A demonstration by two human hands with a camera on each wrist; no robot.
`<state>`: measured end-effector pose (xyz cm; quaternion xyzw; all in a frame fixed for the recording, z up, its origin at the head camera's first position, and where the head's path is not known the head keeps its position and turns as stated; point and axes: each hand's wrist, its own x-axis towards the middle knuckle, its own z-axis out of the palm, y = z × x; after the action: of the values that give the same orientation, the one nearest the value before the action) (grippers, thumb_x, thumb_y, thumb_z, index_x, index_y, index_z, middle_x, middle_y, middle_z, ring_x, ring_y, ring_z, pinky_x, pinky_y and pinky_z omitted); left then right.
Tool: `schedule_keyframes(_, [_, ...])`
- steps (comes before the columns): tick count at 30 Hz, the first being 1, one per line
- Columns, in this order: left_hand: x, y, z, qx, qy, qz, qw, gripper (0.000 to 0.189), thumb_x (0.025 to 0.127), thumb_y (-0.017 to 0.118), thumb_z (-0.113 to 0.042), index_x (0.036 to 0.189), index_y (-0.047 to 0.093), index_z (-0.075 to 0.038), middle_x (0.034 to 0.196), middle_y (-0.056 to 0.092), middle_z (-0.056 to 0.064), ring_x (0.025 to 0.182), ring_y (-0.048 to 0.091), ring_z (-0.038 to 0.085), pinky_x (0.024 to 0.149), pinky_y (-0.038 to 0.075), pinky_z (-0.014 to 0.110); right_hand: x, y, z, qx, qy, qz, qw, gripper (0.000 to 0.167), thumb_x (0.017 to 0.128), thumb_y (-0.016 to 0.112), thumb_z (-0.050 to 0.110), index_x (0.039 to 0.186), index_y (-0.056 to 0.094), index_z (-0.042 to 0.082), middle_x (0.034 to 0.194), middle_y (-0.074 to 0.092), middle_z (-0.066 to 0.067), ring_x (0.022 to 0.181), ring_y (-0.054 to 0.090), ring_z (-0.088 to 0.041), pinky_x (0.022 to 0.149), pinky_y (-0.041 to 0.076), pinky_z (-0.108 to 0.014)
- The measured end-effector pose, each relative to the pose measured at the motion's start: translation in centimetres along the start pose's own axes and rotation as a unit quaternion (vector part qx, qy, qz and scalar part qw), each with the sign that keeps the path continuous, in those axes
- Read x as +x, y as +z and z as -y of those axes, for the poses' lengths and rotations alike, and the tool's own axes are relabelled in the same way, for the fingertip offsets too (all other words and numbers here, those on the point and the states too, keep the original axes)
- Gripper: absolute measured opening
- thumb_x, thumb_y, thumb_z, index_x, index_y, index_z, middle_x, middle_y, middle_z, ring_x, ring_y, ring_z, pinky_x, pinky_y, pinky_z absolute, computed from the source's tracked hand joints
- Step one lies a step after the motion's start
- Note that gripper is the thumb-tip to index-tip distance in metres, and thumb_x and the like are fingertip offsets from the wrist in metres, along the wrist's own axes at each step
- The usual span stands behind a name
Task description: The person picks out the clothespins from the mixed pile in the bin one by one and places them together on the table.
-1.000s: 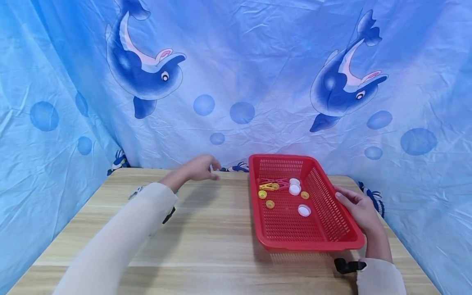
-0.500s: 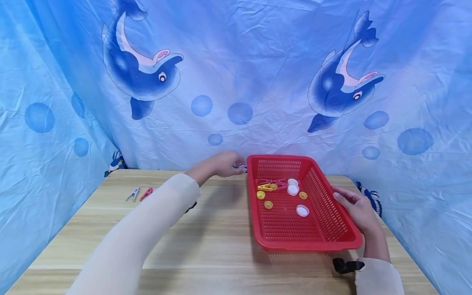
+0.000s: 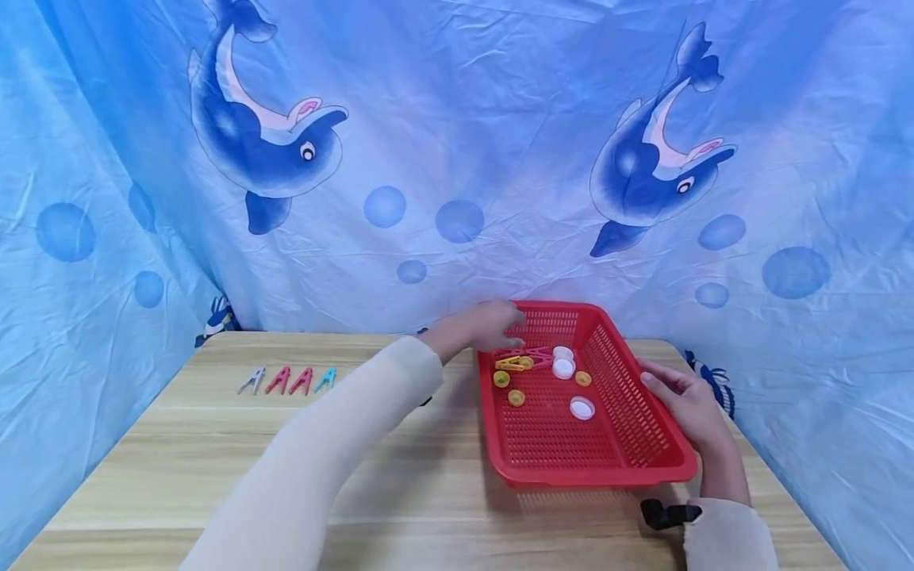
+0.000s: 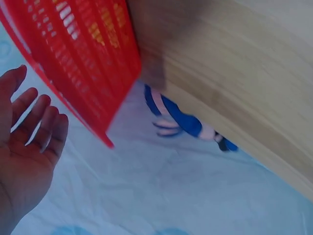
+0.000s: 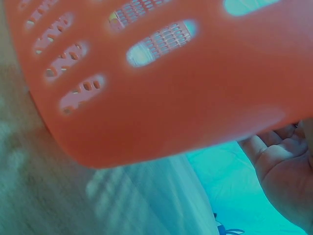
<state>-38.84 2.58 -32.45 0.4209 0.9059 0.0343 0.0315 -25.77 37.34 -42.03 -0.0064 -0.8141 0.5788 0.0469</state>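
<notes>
A red perforated plastic basket (image 3: 564,476) sits on the right half of the table. My right hand (image 3: 689,404) grips its right rim, thumb over the edge. My left hand (image 3: 493,327) is over the basket's far left corner, holding nothing; in the left wrist view its fingers (image 4: 44,122) are loosely bent beside the red rim. Inside the basket lie red clothespins (image 3: 541,361), a yellow clothespin (image 3: 509,364), small yellow cups (image 3: 516,398) and round white pieces (image 3: 581,408). Several clothespins stand in a row at the table's left: grey (image 3: 252,381), red (image 3: 301,381) and light blue (image 3: 325,379).
The light wooden table (image 3: 214,476) reaches back to a blue dolphin-print cloth (image 3: 457,159), which also hangs at both sides. My left sleeve (image 3: 321,452) crosses over the middle of the table.
My left hand has moved right from above the back of the table to the basket's far left corner. The clothespin row has come out from behind the sleeve. My right hand keeps its grip.
</notes>
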Motion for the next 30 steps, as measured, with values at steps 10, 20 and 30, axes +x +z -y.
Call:
schedule_keyframes(10, [1.5,2.6,-1.0,-0.070,-0.095,0.043,0.9920,0.073,0.091,0.075,-0.044,0.155,0.047,-0.025,0.154,0.049,0.001,0.144,0.040,0.024,0.113,0.041,0.051,0.2,0.3,0.1,-0.008,0.006,-0.004,0.9999,0.071,0.096,0.066,0.051,0.155,0.046,0.016,0.126,0.067,-0.008,0.095,0.075,-0.025,0.077,0.061,-0.047])
schedule_keyframes(20, [3.1,3.0,-1.5,-0.132,-0.101,0.057,0.9845,0.081,0.084,0.083,-0.039,0.155,0.047,-0.027,0.148,0.053,-0.003,0.133,0.049,0.021,0.107,0.048,0.051,-0.5,-0.4,-0.1,-0.008,0.000,-0.011,0.9999,0.069,0.098,0.065,0.049,0.155,0.047,0.014,0.115,0.070,0.004,0.093,0.076,-0.026,0.075,0.062,-0.047])
schedule_keyframes(30, [3.8,3.8,-1.8,-0.141,-0.120,0.078,0.9797,0.080,0.082,0.086,-0.034,0.153,0.049,-0.032,0.142,0.055,-0.004,0.129,0.051,0.021,0.099,0.054,0.050,-0.1,0.1,-0.2,-0.009,0.007,-0.011,0.9999,0.072,0.095,0.066,0.052,0.155,0.046,0.019,0.124,0.067,-0.003,0.096,0.075,-0.026,0.077,0.061,-0.047])
